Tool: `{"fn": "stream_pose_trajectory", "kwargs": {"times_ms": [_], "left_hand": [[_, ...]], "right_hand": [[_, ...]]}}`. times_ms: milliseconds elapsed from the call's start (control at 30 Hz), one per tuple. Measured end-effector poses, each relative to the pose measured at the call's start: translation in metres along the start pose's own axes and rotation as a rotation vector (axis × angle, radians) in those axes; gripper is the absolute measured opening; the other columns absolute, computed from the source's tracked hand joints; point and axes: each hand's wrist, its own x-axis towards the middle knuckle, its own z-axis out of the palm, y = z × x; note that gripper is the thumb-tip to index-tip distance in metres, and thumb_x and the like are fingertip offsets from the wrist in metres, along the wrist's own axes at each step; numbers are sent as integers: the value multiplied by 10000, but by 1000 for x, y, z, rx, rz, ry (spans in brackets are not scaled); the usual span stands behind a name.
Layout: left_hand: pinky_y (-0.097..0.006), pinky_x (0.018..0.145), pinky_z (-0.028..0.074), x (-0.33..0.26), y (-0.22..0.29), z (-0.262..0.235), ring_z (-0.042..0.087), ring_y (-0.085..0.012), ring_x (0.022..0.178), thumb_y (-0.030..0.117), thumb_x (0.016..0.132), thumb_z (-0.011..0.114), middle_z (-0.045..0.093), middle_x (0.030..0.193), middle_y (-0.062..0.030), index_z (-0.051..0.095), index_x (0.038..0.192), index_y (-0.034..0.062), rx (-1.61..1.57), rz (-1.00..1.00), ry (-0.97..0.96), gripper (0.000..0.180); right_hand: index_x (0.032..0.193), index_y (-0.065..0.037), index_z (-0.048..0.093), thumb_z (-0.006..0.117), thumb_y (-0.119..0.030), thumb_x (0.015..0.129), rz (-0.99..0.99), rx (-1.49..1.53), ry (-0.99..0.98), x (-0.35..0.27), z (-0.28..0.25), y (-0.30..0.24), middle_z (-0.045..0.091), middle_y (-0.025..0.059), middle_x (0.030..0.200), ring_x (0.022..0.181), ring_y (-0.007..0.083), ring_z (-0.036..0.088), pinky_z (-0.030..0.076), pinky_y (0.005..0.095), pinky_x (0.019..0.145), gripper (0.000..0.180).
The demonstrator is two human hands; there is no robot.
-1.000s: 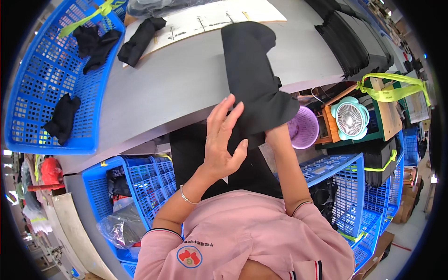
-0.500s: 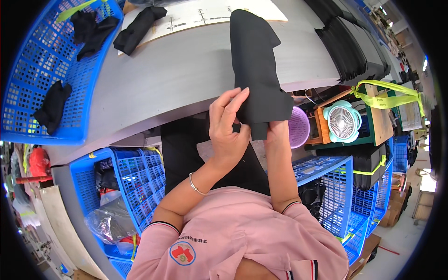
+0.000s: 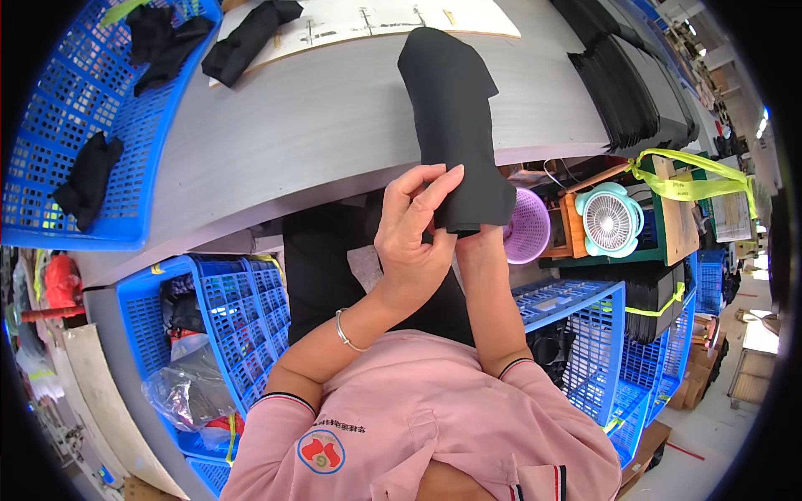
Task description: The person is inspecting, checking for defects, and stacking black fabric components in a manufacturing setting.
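Observation:
A long black fabric piece (image 3: 455, 125), rounded at its far end and notched along its right side, stretches away from me over the table's near edge. At its near left corner, my left hand (image 3: 411, 230) pinches the edge between thumb and fingers. My right hand (image 3: 483, 242) reaches in under the near end; only the wrist and a bit of the palm show, and the fabric hides its fingers. A small dark fold shows at the near edge, between the two hands.
On the grey table (image 3: 276, 142) lie a marked white board (image 3: 334, 33) and a black piece (image 3: 251, 42). A blue basket (image 3: 125, 159) with black pieces is at left, black stacks (image 3: 614, 92) at right. A purple basket (image 3: 526, 225), small fan (image 3: 610, 220) and blue crates (image 3: 597, 351) stand lower right.
The narrow strip hanging from the fabric's near edge has gone mostly out of sight, folded or drawn under. My left hand moved slightly right, and the fabric's far tip shifted left and nearer.

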Motion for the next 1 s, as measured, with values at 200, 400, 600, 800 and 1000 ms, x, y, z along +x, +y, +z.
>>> {"fn": "stream_pose_trajectory", "kwargs": {"times_ms": [200, 400, 600, 800, 1000], "left_hand": [[-208, 624, 489, -5, -2, 0, 593, -119, 882, -186, 712, 675, 582, 1171, -73, 681, 1192, 76, -4, -20, 13, 546], [-221, 638, 488, -8, -4, -1, 586, -146, 934, -186, 691, 645, 569, 1196, -78, 669, 1218, 87, -8, -12, 12, 593], [-262, 711, 513, -13, -11, -18, 585, -221, 994, -110, 718, 635, 532, 1263, -161, 594, 1310, 35, -129, -8, -57, 611], [-220, 744, 489, -23, -48, -33, 564, -64, 816, -75, 899, 500, 641, 1175, -78, 576, 1339, 4, -7, -285, -1, 453], [-221, 731, 500, -39, -83, -44, 617, -58, 836, 33, 970, 486, 696, 1022, -26, 591, 1324, 7, -393, -648, 190, 370]], "right_hand": [[973, -64, 618, 608, -217, 901, -7, 40, -190, 7, -7, 7, 631, 40, 865, 725, 154, 621, 527, 282, 589, 169], [969, -65, 615, 588, -212, 914, 15, -72, -69, 3, -11, 9, 628, 40, 870, 743, 155, 620, 525, 284, 597, 160], [1115, -47, 613, 565, -230, 951, 31, -130, -112, 10, -17, 18, 646, 89, 1018, 886, 198, 636, 555, 321, 727, 250], [1281, -29, 555, 575, -186, 963, -186, -411, 108, 13, -16, 35, 571, 147, 1288, 1193, 267, 547, 472, 359, 988, 355], [1158, -6, 619, 615, -142, 877, -86, -1248, -343, 22, -21, 11, 601, 196, 1199, 1160, 335, 547, 441, 370, 970, 312]]}}
